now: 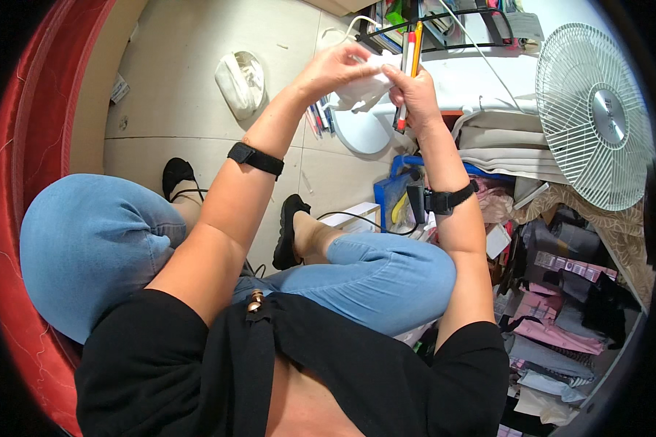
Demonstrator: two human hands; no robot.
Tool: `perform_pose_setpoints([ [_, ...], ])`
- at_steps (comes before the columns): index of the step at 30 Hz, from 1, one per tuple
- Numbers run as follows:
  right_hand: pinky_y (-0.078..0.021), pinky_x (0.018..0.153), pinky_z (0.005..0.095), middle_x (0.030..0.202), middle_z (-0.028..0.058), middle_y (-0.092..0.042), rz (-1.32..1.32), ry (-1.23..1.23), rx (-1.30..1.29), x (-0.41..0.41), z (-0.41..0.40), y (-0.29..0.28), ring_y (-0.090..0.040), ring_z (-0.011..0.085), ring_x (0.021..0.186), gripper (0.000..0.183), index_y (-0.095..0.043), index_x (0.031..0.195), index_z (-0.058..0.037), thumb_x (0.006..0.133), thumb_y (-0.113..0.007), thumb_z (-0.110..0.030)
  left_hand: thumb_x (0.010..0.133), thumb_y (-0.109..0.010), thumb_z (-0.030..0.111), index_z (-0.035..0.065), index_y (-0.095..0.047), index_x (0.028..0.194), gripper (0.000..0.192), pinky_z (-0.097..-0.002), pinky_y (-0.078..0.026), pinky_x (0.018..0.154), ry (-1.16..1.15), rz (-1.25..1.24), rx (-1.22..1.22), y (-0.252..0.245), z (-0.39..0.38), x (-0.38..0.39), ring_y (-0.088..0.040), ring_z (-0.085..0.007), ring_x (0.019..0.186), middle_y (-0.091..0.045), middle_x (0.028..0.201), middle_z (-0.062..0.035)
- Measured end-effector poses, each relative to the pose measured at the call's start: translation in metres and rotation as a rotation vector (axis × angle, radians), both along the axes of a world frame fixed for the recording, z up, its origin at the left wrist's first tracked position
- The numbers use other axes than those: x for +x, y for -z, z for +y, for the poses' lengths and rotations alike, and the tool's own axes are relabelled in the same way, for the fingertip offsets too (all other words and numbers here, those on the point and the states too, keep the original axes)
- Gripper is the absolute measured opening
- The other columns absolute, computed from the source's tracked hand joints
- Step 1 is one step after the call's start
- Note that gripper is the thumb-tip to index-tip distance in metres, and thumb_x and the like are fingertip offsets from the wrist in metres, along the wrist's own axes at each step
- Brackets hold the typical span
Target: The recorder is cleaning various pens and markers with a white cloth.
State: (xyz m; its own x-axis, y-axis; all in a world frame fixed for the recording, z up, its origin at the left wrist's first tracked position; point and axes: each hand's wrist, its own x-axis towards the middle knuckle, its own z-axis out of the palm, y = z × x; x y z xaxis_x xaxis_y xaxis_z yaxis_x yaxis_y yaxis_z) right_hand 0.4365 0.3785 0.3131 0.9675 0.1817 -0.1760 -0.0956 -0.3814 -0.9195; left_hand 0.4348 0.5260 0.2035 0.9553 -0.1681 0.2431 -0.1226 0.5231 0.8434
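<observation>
My left hand (341, 68) pinches a crumpled white tissue (363, 87) between thumb and fingers, above the tiled floor. My right hand (418, 95) grips a small bunch of pens, with its thumb against the tissue's edge. In that bunch are an orange pen (417, 46), a white pen with red ends (409, 54) and a dark pen (404, 52). The pens stand roughly lengthwise, their lower ends poking out below my fist. More pens (320, 117) lie on the floor below the tissue, partly covered by it from this angle.
A white pouch (240, 84) lies on the floor. Beside the pens is a round white base (363, 134). A black desk rack (432, 43) holds books. To the right stand a fan (590, 114), a blue-edged container (388, 196) and folded clothes (557, 333). Red fabric (38, 109) borders the left.
</observation>
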Motion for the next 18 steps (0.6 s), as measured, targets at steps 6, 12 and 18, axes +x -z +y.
perform_pose_setpoints([
  [6,-0.0312,0.036,0.0179,0.061,-0.0015,-0.05,0.228,-0.049,0.378,0.006,-0.01,-0.016,-0.038,0.0038,0.039,0.013,-0.051,0.086,-0.0055,0.084,-0.063,-0.01,0.076,-0.07,0.029,0.0014,-0.061,0.104,0.041,-0.025,-0.046,0.071,0.271,-0.001,-0.182,-0.012,0.006,-0.016,-0.058,-0.0106,0.08,-0.063,0.089,-0.0039],
  [12,-0.0374,0.042,0.0226,0.073,0.0058,-0.054,0.263,0.064,0.515,0.011,-0.022,0.005,-0.043,0.0086,0.048,0.019,-0.051,0.083,-0.003,0.09,-0.053,-0.021,0.088,-0.05,0.031,-0.0005,-0.05,0.118,0.043,-0.0337,-0.05,0.079,0.29,0.272,-0.632,-0.007,0.007,-0.012,-0.062,-0.0216,0.088,-0.061,0.103,-0.0134],
  [18,-0.039,0.081,0.0395,0.083,0.0129,-0.055,-0.803,-0.176,-0.515,-0.001,0.007,0.033,-0.048,0.0298,0.091,0.021,-0.057,0.087,0.0016,0.087,-0.054,-0.02,0.097,-0.032,0.036,0.0053,-0.049,0.113,0.038,-0.0345,-0.043,0.088,0.131,0.368,-0.713,-0.024,-0.062,-0.028,-0.053,-0.0187,0.098,-0.056,0.106,-0.0085],
])
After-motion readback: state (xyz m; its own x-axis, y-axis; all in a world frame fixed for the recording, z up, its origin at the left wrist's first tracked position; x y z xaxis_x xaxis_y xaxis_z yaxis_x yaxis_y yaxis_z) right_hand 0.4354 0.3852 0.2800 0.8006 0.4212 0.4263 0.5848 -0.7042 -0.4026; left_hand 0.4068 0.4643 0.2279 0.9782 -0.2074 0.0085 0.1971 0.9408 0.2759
